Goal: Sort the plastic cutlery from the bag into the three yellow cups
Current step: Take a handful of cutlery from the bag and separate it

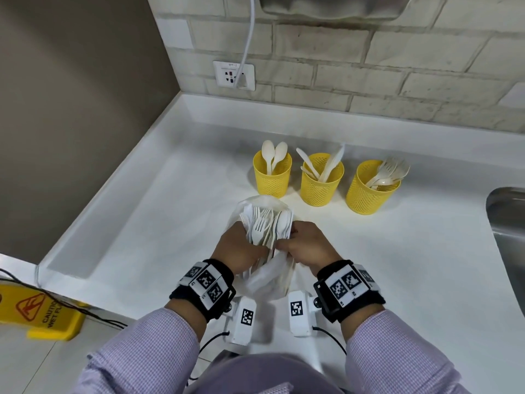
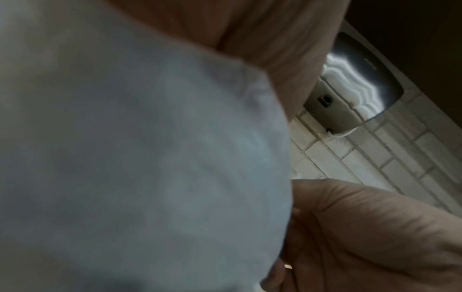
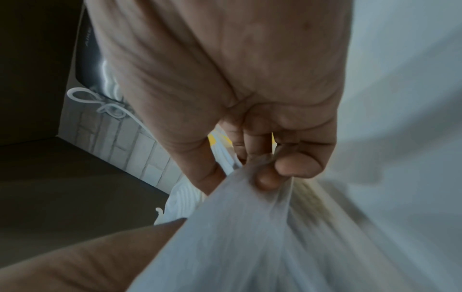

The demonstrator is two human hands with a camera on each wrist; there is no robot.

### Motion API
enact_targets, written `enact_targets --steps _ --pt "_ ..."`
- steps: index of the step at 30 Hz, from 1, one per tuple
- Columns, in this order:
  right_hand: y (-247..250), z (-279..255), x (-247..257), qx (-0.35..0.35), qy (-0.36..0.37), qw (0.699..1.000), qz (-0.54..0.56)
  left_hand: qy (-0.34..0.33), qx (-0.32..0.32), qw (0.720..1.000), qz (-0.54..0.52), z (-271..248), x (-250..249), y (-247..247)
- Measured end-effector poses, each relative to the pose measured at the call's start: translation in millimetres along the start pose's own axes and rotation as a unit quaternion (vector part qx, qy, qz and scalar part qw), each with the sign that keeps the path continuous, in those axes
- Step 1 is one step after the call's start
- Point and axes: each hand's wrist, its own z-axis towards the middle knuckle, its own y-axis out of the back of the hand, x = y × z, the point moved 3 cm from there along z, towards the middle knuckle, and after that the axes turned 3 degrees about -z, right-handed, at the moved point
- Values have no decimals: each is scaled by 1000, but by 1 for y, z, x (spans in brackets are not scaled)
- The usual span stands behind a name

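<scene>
Left hand (image 1: pixel 241 251) grips the bag (image 1: pixel 270 277) and cutlery bundle (image 1: pixel 267 226) on the table (image 1: pixel 170 223), just in front of the body; right hand (image 1: pixel 309 248) pinches the bag's film, fingers (image 3: pixel 297 166) curled on it. Bundle's long axis runs away from the body, heads pointing at the cups: spoon cup (image 1: pixel 272 174), knife cup (image 1: pixel 321 180), fork cup (image 1: pixel 372 189). Right hand is nearer all three, so I'd pull pieces with it.

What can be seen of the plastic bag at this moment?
The plastic bag is thin, translucent white film, crumpled, lying on the white countertop in front of the three yellow cups. Its far end is open, and a bundle of white cutlery, forks and spoons, sticks out towards the cups. The left hand grips the bundle and bag from the left; the right hand pinches a fold of the film, clearest in the right wrist view. Its near end lies between the wrists.
</scene>
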Motion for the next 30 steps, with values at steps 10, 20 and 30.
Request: enact_targets --steps 10,20,30 --pt "-1 1 3 6 -21 999 26 1 41 998 -52 -2 -2 -2" --pt "1 1 6 -2 -34 999 38 -2 33 998 -50 4 0 3" --pt "4 5 8 12 -6 1000 20 -6 43 994 -100 6 2 3"
